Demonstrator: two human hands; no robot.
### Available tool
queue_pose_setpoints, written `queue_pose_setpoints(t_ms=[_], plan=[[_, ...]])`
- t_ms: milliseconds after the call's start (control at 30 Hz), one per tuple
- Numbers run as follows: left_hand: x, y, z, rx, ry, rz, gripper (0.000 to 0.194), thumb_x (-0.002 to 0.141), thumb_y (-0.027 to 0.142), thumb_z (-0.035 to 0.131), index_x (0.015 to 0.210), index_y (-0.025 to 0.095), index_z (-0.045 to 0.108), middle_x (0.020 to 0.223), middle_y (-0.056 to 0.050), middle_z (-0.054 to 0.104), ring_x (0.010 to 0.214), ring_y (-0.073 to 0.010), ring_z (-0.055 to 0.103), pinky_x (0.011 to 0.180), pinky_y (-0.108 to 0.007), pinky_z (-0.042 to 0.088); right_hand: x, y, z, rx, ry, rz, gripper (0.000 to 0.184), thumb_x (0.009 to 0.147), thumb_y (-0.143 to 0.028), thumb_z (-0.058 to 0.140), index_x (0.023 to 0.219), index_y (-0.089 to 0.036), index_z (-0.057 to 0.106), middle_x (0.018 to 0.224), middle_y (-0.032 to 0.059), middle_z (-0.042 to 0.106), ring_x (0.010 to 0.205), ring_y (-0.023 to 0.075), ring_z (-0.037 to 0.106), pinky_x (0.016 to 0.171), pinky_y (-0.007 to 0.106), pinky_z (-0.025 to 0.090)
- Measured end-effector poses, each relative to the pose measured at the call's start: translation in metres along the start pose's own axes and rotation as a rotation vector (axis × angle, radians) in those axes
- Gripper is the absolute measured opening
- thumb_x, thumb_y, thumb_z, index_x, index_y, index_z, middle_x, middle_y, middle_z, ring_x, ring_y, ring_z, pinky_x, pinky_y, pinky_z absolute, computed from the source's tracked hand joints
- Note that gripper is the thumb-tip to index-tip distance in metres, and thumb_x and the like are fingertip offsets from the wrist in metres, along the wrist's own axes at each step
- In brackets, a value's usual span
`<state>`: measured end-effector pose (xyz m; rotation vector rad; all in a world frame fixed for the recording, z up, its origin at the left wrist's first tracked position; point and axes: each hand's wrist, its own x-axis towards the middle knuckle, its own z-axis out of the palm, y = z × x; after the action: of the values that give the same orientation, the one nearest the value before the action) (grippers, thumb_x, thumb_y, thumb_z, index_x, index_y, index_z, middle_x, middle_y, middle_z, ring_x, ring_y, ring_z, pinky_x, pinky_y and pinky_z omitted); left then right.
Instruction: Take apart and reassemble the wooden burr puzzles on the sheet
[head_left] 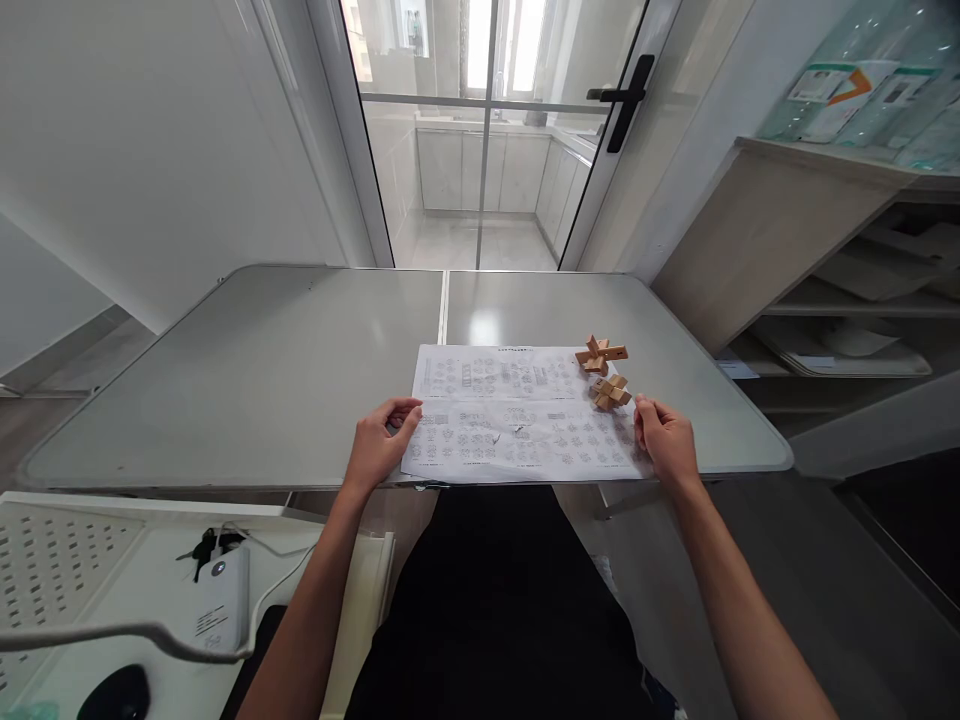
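Observation:
A printed instruction sheet [517,395] with rows of small diagrams lies spread on the grey folding table, a crease across its middle. My left hand [381,440] pinches the sheet's left edge between thumb and curled fingers. On the other side, my right hand [666,440] is closed at the sheet's right edge, its fingertips curled in. Two wooden interlocking puzzles stand at the sheet's right side: one [598,354] farther back with sticks jutting out, and a more compact one [611,393] just left of my right hand. Neither hand touches the puzzles.
The folding table [300,370] has a seam down its middle. A white side surface [172,560] at lower left bears a white power bank [223,600], keys [206,548], cables and a black mouse [116,692]. Shelves [817,210] with water bottles [862,90] stand right; a glass door [487,150] lies ahead.

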<state>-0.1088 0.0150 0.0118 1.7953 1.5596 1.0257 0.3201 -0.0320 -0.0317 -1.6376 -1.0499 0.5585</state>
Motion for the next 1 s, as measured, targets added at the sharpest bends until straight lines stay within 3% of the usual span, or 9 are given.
queue_pose_setpoints(t_ms=[133, 267, 467, 567, 700, 900, 1000], plan=[[0.000, -0.001, 0.000, -0.003, -0.002, 0.006, 0.039, 0.094, 0.053, 0.063, 0.110, 0.021, 0.078, 0.099, -0.006, 0.080, 0.086, -0.0211, 0.069, 0.086, -0.032, 0.055, 0.010, 0.001, -0.002, 0.029, -0.044, 0.008, 0.050, 0.091, -0.067, 0.057, 0.067, -0.025, 0.047, 0.051, -0.0060, 0.046, 0.040, 0.0114, 0.039, 0.038, 0.025, 0.032], [-0.001, -0.002, -0.001, -0.002, -0.010, 0.015, 0.039, 0.095, 0.053, 0.062, 0.110, 0.021, 0.078, 0.100, -0.006, 0.080, 0.087, -0.0210, 0.069, 0.086, -0.032, 0.055, 0.039, -0.003, -0.002, -0.030, -0.047, -0.021, 0.044, 0.089, -0.066, 0.057, 0.077, -0.024, 0.050, 0.062, -0.0030, 0.054, 0.046, 0.0135, 0.048, 0.043, 0.027, 0.042], [-0.001, -0.003, -0.001, 0.006, -0.004, 0.021, 0.039, 0.095, 0.053, 0.062, 0.110, 0.021, 0.078, 0.100, -0.006, 0.080, 0.086, -0.0214, 0.069, 0.086, -0.032, 0.055, 0.099, -0.020, 0.001, -0.335, 0.012, -0.157, 0.040, 0.082, -0.047, 0.070, 0.109, -0.017, 0.066, 0.099, 0.0116, 0.072, 0.075, 0.0208, 0.066, 0.066, 0.032, 0.052], [-0.002, -0.003, -0.001, 0.009, -0.007, 0.024, 0.039, 0.096, 0.053, 0.062, 0.110, 0.021, 0.078, 0.100, -0.006, 0.080, 0.086, -0.0211, 0.069, 0.086, -0.032, 0.055, 0.118, -0.030, 0.004, -0.510, -0.066, -0.229, 0.029, 0.080, -0.039, 0.073, 0.099, -0.017, 0.075, 0.098, 0.0124, 0.076, 0.081, 0.0231, 0.068, 0.075, 0.035, 0.050], [-0.002, -0.003, -0.002, 0.017, -0.010, 0.026, 0.039, 0.096, 0.054, 0.061, 0.109, 0.021, 0.078, 0.098, -0.006, 0.080, 0.086, -0.0213, 0.069, 0.085, -0.032, 0.056, 0.125, -0.040, 0.011, -0.695, -0.148, -0.277, 0.018, 0.083, -0.037, 0.074, 0.090, -0.022, 0.081, 0.089, 0.0091, 0.080, 0.084, 0.0266, 0.069, 0.069, 0.034, 0.044], [-0.002, -0.002, -0.002, 0.037, -0.016, 0.038, 0.039, 0.097, 0.053, 0.059, 0.109, 0.021, 0.077, 0.098, -0.006, 0.080, 0.086, -0.0214, 0.069, 0.086, -0.033, 0.055, 0.118, -0.054, 0.019, -0.843, -0.168, -0.375, 0.018, 0.091, -0.035, 0.070, 0.098, -0.024, 0.082, 0.103, 0.0104, 0.082, 0.087, 0.0269, 0.070, 0.064, 0.032, 0.038], [-0.002, -0.001, -0.002, 0.057, -0.016, 0.056, 0.037, 0.098, 0.051, 0.058, 0.108, 0.021, 0.077, 0.097, -0.005, 0.079, 0.084, -0.0212, 0.068, 0.085, -0.034, 0.055, 0.103, -0.071, 0.020, -0.853, -0.159, -0.501, 0.020, 0.098, -0.034, 0.064, 0.104, -0.023, 0.080, 0.111, 0.0097, 0.081, 0.085, 0.0255, 0.070, 0.063, 0.032, 0.040]])
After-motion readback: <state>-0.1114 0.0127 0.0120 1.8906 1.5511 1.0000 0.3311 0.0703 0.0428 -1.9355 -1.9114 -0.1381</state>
